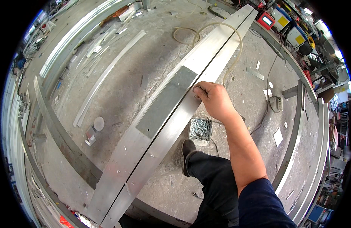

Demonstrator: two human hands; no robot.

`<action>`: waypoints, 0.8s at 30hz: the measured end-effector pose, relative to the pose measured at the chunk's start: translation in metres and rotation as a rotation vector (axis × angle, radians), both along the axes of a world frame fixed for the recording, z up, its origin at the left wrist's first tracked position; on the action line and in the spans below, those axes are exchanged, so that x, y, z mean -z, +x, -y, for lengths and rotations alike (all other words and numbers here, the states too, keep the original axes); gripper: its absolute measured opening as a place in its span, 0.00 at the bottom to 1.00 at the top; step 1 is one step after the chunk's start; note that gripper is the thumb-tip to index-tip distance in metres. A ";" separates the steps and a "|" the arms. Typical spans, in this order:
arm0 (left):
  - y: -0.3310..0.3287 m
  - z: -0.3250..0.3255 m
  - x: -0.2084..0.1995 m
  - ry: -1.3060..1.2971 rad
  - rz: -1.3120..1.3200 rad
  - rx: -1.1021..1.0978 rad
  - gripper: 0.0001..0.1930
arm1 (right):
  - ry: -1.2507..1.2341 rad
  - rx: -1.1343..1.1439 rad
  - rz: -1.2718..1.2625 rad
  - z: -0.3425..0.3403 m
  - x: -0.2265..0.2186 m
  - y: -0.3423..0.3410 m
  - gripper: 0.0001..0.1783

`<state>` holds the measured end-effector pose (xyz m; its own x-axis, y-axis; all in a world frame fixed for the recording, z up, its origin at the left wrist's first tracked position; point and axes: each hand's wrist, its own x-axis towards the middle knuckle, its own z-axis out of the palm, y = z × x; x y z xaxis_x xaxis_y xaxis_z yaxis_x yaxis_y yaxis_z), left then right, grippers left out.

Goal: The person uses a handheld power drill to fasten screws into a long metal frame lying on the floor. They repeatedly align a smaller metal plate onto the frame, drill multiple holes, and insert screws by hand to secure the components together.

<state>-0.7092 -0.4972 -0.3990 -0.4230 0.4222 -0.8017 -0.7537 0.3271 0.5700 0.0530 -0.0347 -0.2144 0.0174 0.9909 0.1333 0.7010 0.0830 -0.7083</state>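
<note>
My right hand (212,98) comes in from the lower right, its thumb and fingers pinched together. It is right at the edge of a long silver metal beam (148,162) that runs diagonally and has a dark slot along its length. Whatever sits between the fingertips is too small to make out. Just left of the hand, a grey rectangular plate (166,102) lies along the beam, with small holes at its ends. Several small fasteners show on the beam's near part. Below the hand stands an open box of small metal fasteners (200,129). My left hand is out of view.
Steel frame rails (65,138) cross beneath and beside the beam. Hose (242,41) loops over its far part. Cables, offcuts and a long metal strip (107,76) are scattered on the concrete floor. At the far right is a red device (266,21) with a screen. My shoe (188,150) is near the box.
</note>
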 end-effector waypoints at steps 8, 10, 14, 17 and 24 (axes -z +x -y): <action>-0.001 0.000 -0.004 0.140 0.006 0.183 0.27 | 0.073 -0.035 0.153 0.001 -0.005 -0.004 0.08; -0.006 -0.001 -0.008 0.232 -0.013 0.356 0.27 | 0.056 -0.027 0.121 0.000 -0.003 -0.001 0.09; 0.014 -0.007 -0.008 0.036 0.036 0.032 0.27 | 0.008 -0.014 0.011 0.000 0.003 0.001 0.09; 0.007 -0.007 -0.010 0.031 0.026 0.051 0.26 | 0.032 -0.020 -0.007 0.001 0.001 0.003 0.10; 0.004 -0.005 -0.009 -0.005 0.009 0.004 0.25 | 0.011 -0.006 0.062 -0.002 0.001 0.002 0.10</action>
